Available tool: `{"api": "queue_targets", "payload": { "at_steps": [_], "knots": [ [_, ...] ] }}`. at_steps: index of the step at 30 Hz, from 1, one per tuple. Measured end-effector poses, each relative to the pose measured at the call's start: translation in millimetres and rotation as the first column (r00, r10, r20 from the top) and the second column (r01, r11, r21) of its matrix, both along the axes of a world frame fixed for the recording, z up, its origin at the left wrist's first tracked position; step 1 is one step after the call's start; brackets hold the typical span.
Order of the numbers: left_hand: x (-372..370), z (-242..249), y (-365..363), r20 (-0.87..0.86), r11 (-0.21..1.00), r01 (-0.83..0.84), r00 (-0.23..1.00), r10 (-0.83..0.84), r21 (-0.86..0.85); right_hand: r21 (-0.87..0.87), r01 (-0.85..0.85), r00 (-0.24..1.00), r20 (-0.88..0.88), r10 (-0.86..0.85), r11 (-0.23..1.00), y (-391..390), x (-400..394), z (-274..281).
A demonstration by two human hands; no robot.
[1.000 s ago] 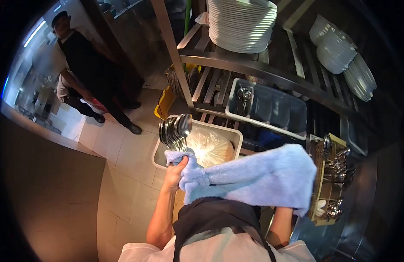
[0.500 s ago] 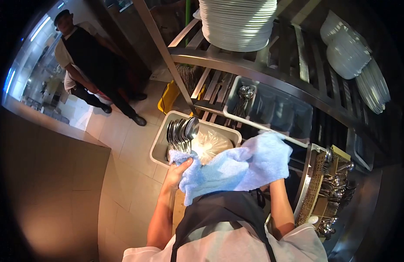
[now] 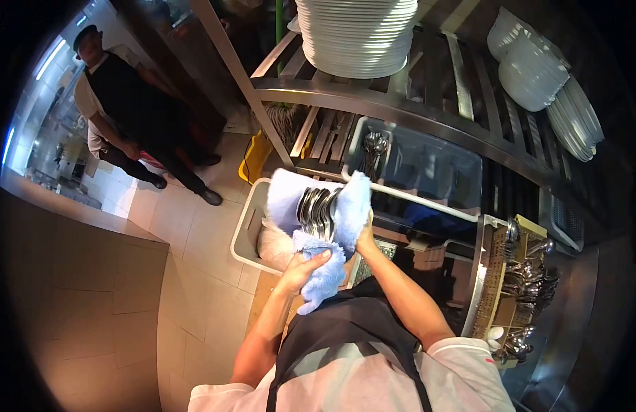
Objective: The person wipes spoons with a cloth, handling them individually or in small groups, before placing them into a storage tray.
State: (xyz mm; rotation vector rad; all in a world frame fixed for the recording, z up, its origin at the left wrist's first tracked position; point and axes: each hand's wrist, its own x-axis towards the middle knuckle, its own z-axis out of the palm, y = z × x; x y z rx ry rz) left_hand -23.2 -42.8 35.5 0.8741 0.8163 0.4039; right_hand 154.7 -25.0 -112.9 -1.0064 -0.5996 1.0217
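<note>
A bundle of metal spoons (image 3: 318, 211) stands upright in front of me, its handles wrapped in a light blue towel (image 3: 325, 280). My left hand (image 3: 304, 271) is closed round the wrapped handles, thumb on top. On the other side, my right hand (image 3: 365, 237) grips the towel, its fingers mostly hidden by the cloth. The towel rises behind the spoon heads and along their right side. Beneath the bundle is a grey plastic tub (image 3: 244, 237) with a clear plastic bag (image 3: 273, 246) in it.
A grey cutlery tray (image 3: 414, 196) with some spoons sits on the rack's lower shelf. Above are stacked white plates (image 3: 359, 41) and bowls (image 3: 534, 72). Woven baskets of cutlery (image 3: 524, 281) stand at right. A person in a dark apron (image 3: 136, 96) stands at left, near a yellow bucket (image 3: 255, 156).
My right hand has come inward and left, bringing the spread towel up behind and around the spoon heads. My left hand still holds the bundle, now a little further right.
</note>
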Motion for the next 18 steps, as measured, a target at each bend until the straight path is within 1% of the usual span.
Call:
{"api": "queue_targets", "payload": {
  "at_steps": [1, 2, 3, 4, 5, 6, 7, 8, 9, 10, 11, 12, 13, 14, 15, 16, 17, 18],
  "knots": [
    [-1, 1, 1, 0.002, 0.999, 0.037, 0.999, -0.037, -0.01, 0.122, 0.075, 0.997, -0.028, -0.072, 0.99, -3, 1, -3],
    [-2, -1, 0, 0.002, 0.999, 0.041, 0.999, -0.041, -0.011, 0.081, 0.112, 0.978, 0.165, -0.124, 0.99, -6, 2, 28],
    [-3, -4, -1, -0.006, 0.999, 0.018, 1.0, -0.018, 0.029, 0.046, 0.157, 0.921, 0.354, -0.163, 0.987, -8, 4, 62],
    [-4, -7, -2, -0.014, 0.998, -0.004, 1.0, 0.005, 0.069, 0.044, 0.162, 0.92, 0.355, -0.167, 0.986, -7, 7, 67],
    [-4, -9, -3, -0.013, 0.998, 0.002, 1.0, -0.001, 0.067, 0.075, 0.133, 0.968, 0.206, -0.146, 0.988, -6, 11, 70],
    [-5, -11, -4, -0.021, 0.994, -0.025, 0.999, 0.027, 0.11, 0.111, 0.108, 0.992, 0.052, -0.115, 0.988, -6, 14, 73],
    [-6, -13, -6, -0.026, 0.987, -0.052, 0.998, 0.056, 0.154, 0.151, 0.089, 0.992, -0.101, -0.074, 0.985, -7, 16, 75],
    [-8, -16, -6, -0.025, 0.987, -0.049, 0.998, 0.054, 0.153, 0.224, 0.023, 0.982, -0.188, 0.02, 0.974, -14, 15, 106],
    [-12, -20, -6, -0.022, 0.994, -0.044, 0.999, 0.047, 0.097, 0.175, -0.014, 1.0, 0.023, 0.011, 0.984, -17, 19, 102],
    [-15, -22, -5, -0.017, 0.998, -0.039, 0.999, 0.04, 0.042, 0.141, -0.018, 0.989, 0.15, -0.003, 0.99, -18, 29, 73],
    [-18, -20, -5, -0.015, 0.998, -0.037, 0.999, 0.037, 0.042, 0.106, -0.018, 0.961, 0.275, -0.012, 0.994, -18, 31, 71],
    [-20, -18, -6, -0.023, 0.998, -0.036, 0.999, 0.037, 0.046, 0.106, -0.015, 0.961, 0.277, -0.015, 0.994, -23, 37, 70],
    [-23, -17, -5, -0.031, 0.998, -0.036, 0.999, 0.038, 0.051, 0.052, -0.107, 0.898, 0.435, 0.074, 0.993, -28, 44, 70],
    [-28, -23, -4, -0.031, 0.998, -0.036, 0.999, 0.038, 0.049, -0.018, -0.189, 0.802, 0.575, 0.165, 0.982, -33, 44, 88],
    [-33, -36, -1, -0.067, 0.996, 0.006, 0.998, 0.0, 0.086, -0.005, -0.306, 0.658, 0.721, 0.215, 0.952, -33, 46, 107],
    [-36, -43, -1, -0.105, 0.992, 0.049, 0.994, -0.037, 0.12, -0.061, -0.357, 0.5, 0.83, 0.246, 0.932, -36, 43, 125],
    [-36, -44, -2, -0.105, 0.992, 0.049, 0.994, -0.036, 0.118, -0.125, -0.394, 0.323, 0.908, 0.265, 0.91, -37, 40, 135],
    [-34, -44, -3, -0.103, 0.991, 0.038, 0.994, -0.024, 0.13, -0.305, -0.229, 0.168, 0.923, 0.346, 0.924, -42, 32, 121]
  ]
}}
